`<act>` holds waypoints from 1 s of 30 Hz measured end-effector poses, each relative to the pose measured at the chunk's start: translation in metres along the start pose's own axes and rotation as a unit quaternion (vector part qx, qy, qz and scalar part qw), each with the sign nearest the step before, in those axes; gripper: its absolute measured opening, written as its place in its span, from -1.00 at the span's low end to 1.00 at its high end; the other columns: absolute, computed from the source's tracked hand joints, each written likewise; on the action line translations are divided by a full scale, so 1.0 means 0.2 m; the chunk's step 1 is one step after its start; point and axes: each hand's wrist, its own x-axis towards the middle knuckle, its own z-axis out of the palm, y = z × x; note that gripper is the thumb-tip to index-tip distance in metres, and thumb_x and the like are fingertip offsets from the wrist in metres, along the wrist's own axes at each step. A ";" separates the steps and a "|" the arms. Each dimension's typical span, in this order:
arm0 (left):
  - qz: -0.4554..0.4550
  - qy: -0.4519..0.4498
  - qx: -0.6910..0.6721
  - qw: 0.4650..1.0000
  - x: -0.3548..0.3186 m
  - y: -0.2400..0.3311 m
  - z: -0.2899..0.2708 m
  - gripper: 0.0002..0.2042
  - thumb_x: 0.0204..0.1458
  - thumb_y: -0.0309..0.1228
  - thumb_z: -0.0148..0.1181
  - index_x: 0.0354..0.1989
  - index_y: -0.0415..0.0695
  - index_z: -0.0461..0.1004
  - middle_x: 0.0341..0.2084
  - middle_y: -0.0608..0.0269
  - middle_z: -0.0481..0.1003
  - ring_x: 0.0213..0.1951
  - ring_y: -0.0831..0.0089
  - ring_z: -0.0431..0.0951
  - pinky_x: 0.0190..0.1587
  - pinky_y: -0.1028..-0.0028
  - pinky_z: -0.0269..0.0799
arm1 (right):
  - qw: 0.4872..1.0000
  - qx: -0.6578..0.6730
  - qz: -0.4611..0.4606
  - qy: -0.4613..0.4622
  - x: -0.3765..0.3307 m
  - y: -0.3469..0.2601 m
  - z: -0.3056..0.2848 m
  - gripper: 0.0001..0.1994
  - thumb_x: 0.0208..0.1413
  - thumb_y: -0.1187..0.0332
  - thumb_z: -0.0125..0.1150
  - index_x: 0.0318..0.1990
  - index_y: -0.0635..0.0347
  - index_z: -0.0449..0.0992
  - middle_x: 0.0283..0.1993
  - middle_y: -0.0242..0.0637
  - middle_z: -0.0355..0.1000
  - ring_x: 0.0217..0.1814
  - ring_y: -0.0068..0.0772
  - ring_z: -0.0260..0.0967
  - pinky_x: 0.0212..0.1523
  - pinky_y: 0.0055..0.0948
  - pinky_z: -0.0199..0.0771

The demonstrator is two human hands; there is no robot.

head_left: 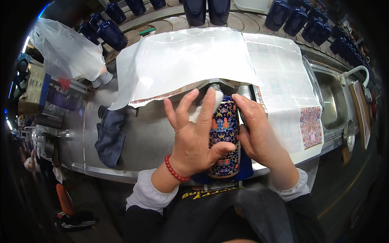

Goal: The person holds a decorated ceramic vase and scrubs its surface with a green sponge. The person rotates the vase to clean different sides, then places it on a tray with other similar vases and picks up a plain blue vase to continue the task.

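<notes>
A dark blue bottle [225,133] wrapped in a colourful floral pattern lies in front of me, its neck end pointing away. My left hand [192,133], a red bead bracelet at the wrist, has its fingers spread, with the thumb across the patterned face. Something white and soft-looking [218,98] shows by its index finger; its kind is unclear. On the other side, my right hand [257,131] grips the bottle, fingertips at the upper edge and thumb along the side. A blue surface shows beneath the bottle's lower end.
White sheets [186,60] cover the metal worktop, with a patterned transfer sheet [311,126] at right. A blue-grey cloth [110,137] lies left. A sink [330,97] with a curved tap is on the right. Several dark blue bottles [195,12] stand on a conveyor behind.
</notes>
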 end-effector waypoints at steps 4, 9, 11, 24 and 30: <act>-0.043 0.083 -0.064 0.994 -0.05 -0.03 -0.01 -0.15 0.24 0.32 -0.19 0.31 -0.28 0.37 0.11 0.01 0.52 0.37 0.01 0.10 0.44 -0.14 -0.51 | 1.000 -0.005 -0.011 0.026 0.01 0.00 0.00 -0.26 -0.14 0.78 0.07 0.35 0.33 0.27 0.28 0.11 0.31 0.24 0.19 0.31 0.26 -0.04 0.34; -0.051 0.044 -0.027 0.997 -0.11 -0.02 0.03 -0.23 0.25 0.32 -0.19 0.25 -0.14 0.49 0.13 0.04 0.51 0.35 0.04 0.11 0.45 -0.12 -0.52 | 1.000 0.002 0.007 -0.020 0.03 0.00 -0.02 -0.28 -0.07 0.82 -0.04 0.37 0.25 0.29 0.37 0.02 0.20 0.38 0.07 0.20 0.38 -0.14 0.24; -0.050 0.037 -0.028 0.998 -0.09 -0.03 0.03 -0.22 0.25 0.32 -0.19 0.25 -0.15 0.49 0.13 0.04 0.51 0.35 0.05 0.11 0.45 -0.13 -0.54 | 0.999 -0.028 -0.001 -0.016 0.04 -0.01 -0.03 -0.28 -0.15 0.77 0.09 0.31 0.21 0.37 0.30 0.04 0.26 0.27 0.12 0.28 0.27 -0.11 0.35; -0.010 0.030 0.021 0.999 -0.05 -0.03 0.02 -0.19 0.20 0.36 -0.14 0.24 -0.17 0.49 0.11 0.04 0.50 0.32 0.08 0.16 0.45 -0.13 -0.52 | 0.996 -0.078 -0.028 -0.017 0.08 -0.03 -0.04 -0.30 -0.19 0.71 0.18 0.25 0.10 0.46 0.18 0.01 0.32 0.15 0.12 0.36 0.16 -0.09 0.44; -0.008 0.022 -0.070 0.997 -0.20 -0.06 0.01 0.13 0.03 0.51 -0.09 0.38 -0.46 0.16 0.20 -0.19 0.38 0.37 -0.08 0.10 0.44 -0.20 -0.46 | 0.999 0.003 0.015 -0.036 0.04 -0.01 -0.05 -0.25 -0.09 0.81 -0.02 0.39 0.23 0.27 0.32 0.06 0.23 0.34 0.10 0.24 0.35 -0.13 0.28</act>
